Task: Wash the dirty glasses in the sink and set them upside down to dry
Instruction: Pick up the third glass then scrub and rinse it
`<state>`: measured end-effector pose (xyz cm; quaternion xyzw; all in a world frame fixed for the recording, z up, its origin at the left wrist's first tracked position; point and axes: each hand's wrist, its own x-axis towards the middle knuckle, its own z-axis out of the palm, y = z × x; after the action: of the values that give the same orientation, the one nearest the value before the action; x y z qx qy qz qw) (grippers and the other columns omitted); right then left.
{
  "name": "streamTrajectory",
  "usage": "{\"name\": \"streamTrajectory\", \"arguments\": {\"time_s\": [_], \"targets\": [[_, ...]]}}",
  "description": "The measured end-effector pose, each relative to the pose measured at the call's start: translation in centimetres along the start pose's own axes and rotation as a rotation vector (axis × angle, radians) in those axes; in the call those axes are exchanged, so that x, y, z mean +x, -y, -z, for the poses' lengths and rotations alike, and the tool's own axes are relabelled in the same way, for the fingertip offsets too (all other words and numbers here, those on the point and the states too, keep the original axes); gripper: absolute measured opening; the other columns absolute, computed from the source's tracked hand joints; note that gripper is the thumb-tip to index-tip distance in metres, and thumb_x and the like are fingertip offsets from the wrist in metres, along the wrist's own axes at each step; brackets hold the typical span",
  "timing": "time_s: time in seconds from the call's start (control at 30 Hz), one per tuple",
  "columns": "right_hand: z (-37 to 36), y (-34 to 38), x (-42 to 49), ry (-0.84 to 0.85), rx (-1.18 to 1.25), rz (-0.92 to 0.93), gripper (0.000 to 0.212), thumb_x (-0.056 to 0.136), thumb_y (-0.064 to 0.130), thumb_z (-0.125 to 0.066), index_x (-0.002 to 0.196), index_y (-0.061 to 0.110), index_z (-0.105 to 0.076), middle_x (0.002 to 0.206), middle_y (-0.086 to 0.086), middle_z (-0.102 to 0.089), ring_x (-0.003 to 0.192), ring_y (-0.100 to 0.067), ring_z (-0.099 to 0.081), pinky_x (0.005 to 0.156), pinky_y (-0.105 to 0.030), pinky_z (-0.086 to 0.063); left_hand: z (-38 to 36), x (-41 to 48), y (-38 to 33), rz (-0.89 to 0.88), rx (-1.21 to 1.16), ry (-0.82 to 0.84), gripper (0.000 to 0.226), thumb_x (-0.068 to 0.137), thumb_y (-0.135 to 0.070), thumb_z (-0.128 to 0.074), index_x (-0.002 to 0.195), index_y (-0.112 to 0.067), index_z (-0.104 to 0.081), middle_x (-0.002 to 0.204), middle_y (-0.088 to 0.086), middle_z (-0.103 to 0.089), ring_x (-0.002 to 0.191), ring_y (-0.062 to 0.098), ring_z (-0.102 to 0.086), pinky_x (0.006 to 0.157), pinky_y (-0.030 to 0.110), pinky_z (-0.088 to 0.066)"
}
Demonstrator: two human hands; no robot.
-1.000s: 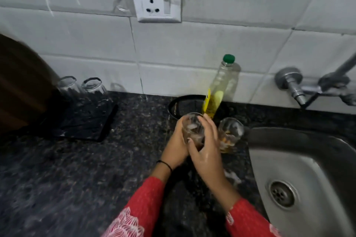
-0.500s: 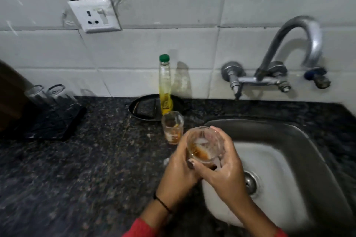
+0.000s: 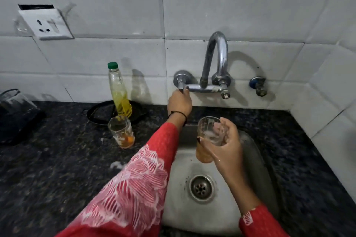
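Glass (image 3: 209,136) unrinsed in our right hand's (image 3: 225,146) grip, our left hand (image 3: 180,102) clasped the tap handle (image 3: 180,83); another dirty glass (image 3: 121,132) stood unwashed.

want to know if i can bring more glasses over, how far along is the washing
Done: at least one upturned glass sits on the dark mat at far left. In hand: the right hand holds a glass with orange residue over the sink, while the left hand grips the tap handle; no water shows. Left: washing that glass, then the second dirty glass on the counter, and upending both.
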<state>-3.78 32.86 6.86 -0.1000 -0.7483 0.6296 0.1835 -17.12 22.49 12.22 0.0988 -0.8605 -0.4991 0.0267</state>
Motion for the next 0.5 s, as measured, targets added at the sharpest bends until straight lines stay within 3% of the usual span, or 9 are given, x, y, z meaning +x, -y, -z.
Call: {"name": "streamTrajectory", "arguments": {"time_s": [0.07,0.1,0.17,0.2,0.27,0.3,0.4,0.47,0.5], "targets": [[0.3,0.4,0.1,0.012,-0.011,0.034,0.074,0.067,0.013,-0.084,0.129,0.032,-0.048,0.113,0.02,-0.059,0.103,0.009,-0.058,0.087,-0.014,-0.049,0.0,0.9,0.1,0.099,-0.167,-0.052,0.043,0.099,-0.036,-0.041,0.097,-0.001,-0.064,0.104,0.025,-0.065,0.099,0.038,-0.062,0.081,0.038,-0.049],[0.4,0.5,0.0,0.016,-0.023,0.053,0.07,0.069,0.013,-0.084,0.127,0.032,-0.049,0.11,0.022,-0.059,0.102,0.012,-0.057,0.085,-0.01,-0.048,0.1,1.1,0.4,0.167,-0.369,-0.018,0.039,0.099,-0.036,-0.04,0.091,-0.004,-0.061,0.097,0.025,-0.064,0.091,0.037,-0.064,0.079,0.042,-0.053],[0.4,0.5,-0.1,0.017,-0.044,0.08,0.057,0.07,0.01,-0.082,0.117,0.029,-0.055,0.102,0.023,-0.061,0.094,0.016,-0.058,0.078,-0.003,-0.045,0.6,1.1,1.2,0.31,-0.758,0.11,0.036,0.101,-0.039,-0.033,0.102,-0.008,-0.051,0.091,0.02,-0.061,0.082,0.033,-0.063,0.074,0.047,-0.052],[0.4,0.4,-0.1,0.024,-0.055,0.085,0.05,0.071,0.01,-0.082,0.11,0.03,-0.057,0.098,0.022,-0.063,0.089,0.016,-0.059,0.074,-0.002,-0.045,0.7,1.1,2.0,0.358,-0.843,0.196,0.042,0.101,-0.043,-0.029,0.115,-0.007,-0.046,0.099,0.019,-0.062,0.091,0.033,-0.062,0.079,0.048,-0.049],[0.1,0.1,0.0,0.036,-0.1,0.086,0.038,0.071,0.015,-0.082,0.095,0.032,-0.058,0.09,0.015,-0.065,0.082,0.008,-0.062,0.069,-0.003,-0.044,0.3,0.4,4.1,0.433,-0.834,0.336,0.065,0.097,-0.055,-0.028,0.137,-0.004,-0.036,0.126,0.017,-0.058,0.119,0.034,-0.054,0.09,0.051,-0.043],[0.0,-0.2,0.2,0.028,-0.132,0.09,0.035,0.071,0.018,-0.083,0.091,0.03,-0.058,0.087,0.011,-0.064,0.079,0.003,-0.061,0.068,-0.005,-0.044,-0.1,-0.1,5.5,0.468,-0.779,0.412,0.07,0.094,-0.061,-0.031,0.138,-0.008,-0.038,0.128,0.016,-0.058,0.119,0.034,-0.054,0.09,0.052,-0.043],[-0.2,-0.7,0.7,0.028,-0.216,0.056,0.037,0.07,0.024,-0.083,0.101,0.025,-0.062,0.084,0.011,-0.062,0.078,0.0,-0.06,0.068,-0.006,-0.044,-2.2,-3.6,9.4,0.614,-0.722,0.715,0.067,0.087,-0.07,-0.036,0.11,-0.014,-0.063,0.101,0.009,-0.068,0.09,0.028,-0.065,0.076,0.047,-0.053],[-0.3,-0.8,0.9,0.131,-0.341,0.027,0.031,0.074,0.026,-0.079,0.099,0.021,-0.061,0.09,0.004,-0.064,0.086,-0.011,-0.062,0.068,-0.014,-0.046,-3.6,-5.4,10.4,0.662,-0.837,0.842,0.052,0.088,-0.057,-0.045,0.107,-0.014,-0.066,0.097,0.007,-0.072,0.083,0.022,-0.07,0.07,0.038,-0.058],[-0.4,-1.1,1.0,0.202,-0.448,0.029,0.025,0.077,0.026,-0.076,0.095,0.019,-0.059,0.105,-0.004,-0.064,0.1,-0.019,-0.061,0.075,-0.019,-0.047,-4.3,-5.8,10.5,0.651,-0.9,0.863,0.04,0.086,-0.045,-0.051,0.105,-0.014,-0.067,0.092,0.004,-0.073,0.079,0.018,-0.071,0.067,0.031,-0.059]]}}
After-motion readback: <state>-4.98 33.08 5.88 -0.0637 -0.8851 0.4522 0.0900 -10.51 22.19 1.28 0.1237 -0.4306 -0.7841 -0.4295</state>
